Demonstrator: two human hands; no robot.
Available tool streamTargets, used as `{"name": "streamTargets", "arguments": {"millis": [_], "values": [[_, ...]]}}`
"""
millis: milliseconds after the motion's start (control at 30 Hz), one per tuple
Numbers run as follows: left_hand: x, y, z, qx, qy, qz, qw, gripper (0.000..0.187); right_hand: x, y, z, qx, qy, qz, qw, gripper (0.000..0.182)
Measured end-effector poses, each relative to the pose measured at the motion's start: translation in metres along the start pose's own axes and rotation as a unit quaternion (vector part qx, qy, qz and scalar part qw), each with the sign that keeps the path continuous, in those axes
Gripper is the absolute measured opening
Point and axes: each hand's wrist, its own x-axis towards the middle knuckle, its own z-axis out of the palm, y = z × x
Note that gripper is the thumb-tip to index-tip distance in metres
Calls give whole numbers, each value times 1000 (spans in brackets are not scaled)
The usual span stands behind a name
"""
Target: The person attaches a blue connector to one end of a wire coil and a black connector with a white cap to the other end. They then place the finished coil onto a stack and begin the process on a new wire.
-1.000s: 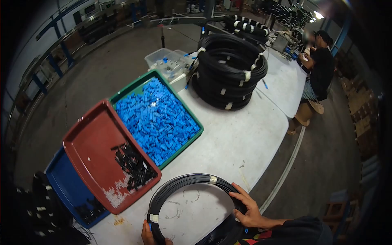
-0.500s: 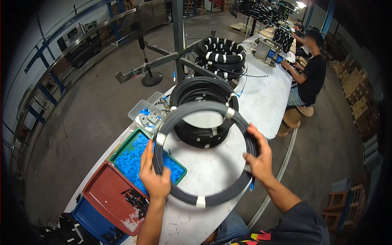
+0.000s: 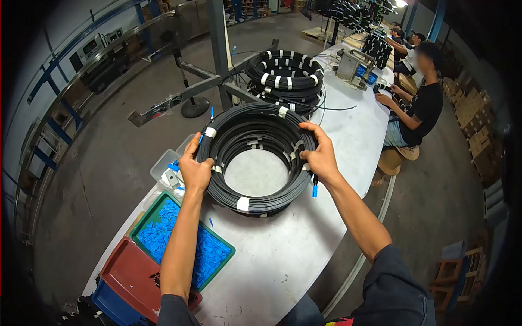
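A coil of black cable (image 3: 272,203), bound with white tape bands, lies over a stack of similar coils (image 3: 232,145) on the white table. My left hand (image 3: 197,171) grips its left side, thumb on the inner edge and fingers outside. On the right side my right hand (image 3: 322,156) holds it the same way, thumb inward. A blue-tipped cable end (image 3: 315,190) hangs below my right hand. Another blue tip (image 3: 212,113) sticks up beyond my left hand. The held coil hides much of the stack beneath.
A green tray (image 3: 234,253) of small blue parts, a red tray (image 3: 122,271) and a blue tray (image 3: 109,304) line the left edge. Behind them sits a clear bin (image 3: 159,167). Farther back are more taped coils (image 3: 288,82) beside a metal stand (image 3: 220,54). A person (image 3: 427,98) sits at right.
The coil, held up and tilted before the stack, has moved away from me and down onto it. Both hands went with it, keeping their grip on its sides.
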Motion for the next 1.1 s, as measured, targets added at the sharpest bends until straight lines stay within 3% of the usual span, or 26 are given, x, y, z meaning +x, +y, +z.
{"name": "streamTargets", "arguments": {"millis": [133, 233, 367, 433, 500, 567, 633, 700, 767, 833, 900, 967, 1033, 1067, 1100], "values": [[3, -14, 2, 6, 2, -31, 999, 78, 3, 10, 4, -6, -13, 27, 1000, 69], [6, -26, 3, 16, 8, -5, 1000, 78, 7, 18, 4, 6, -20, 44, 999, 68], [3, -24, 5, 16, -6, -8, 1000, 77, 8, 12, 1, -28, -63, 52, 996, 78], [4, -22, 6, -102, -24, -22, 994, 81, 8, 15, 0, -63, -87, 32, 994, 77], [2, -17, 2, -141, -48, -36, 988, 87, 9, 14, 1, -234, -33, -73, 969, 74], [-4, -10, -1, -155, -15, -75, 985, 88, 2, 5, -5, -247, -25, -74, 966, 76], [-13, -17, -7, -158, -29, -68, 985, 89, -10, -9, -7, -337, 80, -83, 934, 69], [-21, -30, -10, -191, -35, -81, 978, 87, -27, -12, -4, -330, 93, -91, 935, 62], [-27, -45, -7, -213, -41, -77, 973, 83, -40, -12, 2, -326, 108, -159, 926, 57], [-30, -45, 0, -322, -49, -89, 941, 80, -42, -2, 7, -289, 84, -151, 942, 62], [-32, -42, 6, -326, -33, -97, 940, 76, -43, 4, 13, -274, 65, -54, 958, 68], [-33, -39, 8, -283, -47, -113, 951, 73, -46, 2, 12, -250, 52, -34, 966, 73], [-32, -38, 9, -283, -31, -125, 951, 69, -51, -12, 12, -534, 70, -104, 836, 72], [-33, -37, 8, -301, -35, -126, 945, 68, -51, -24, 12, -473, 57, -113, 872, 70], [-34, -36, 9, -319, -40, -126, 939, 67, -50, -21, 15, -472, 52, -112, 873, 70]]}}
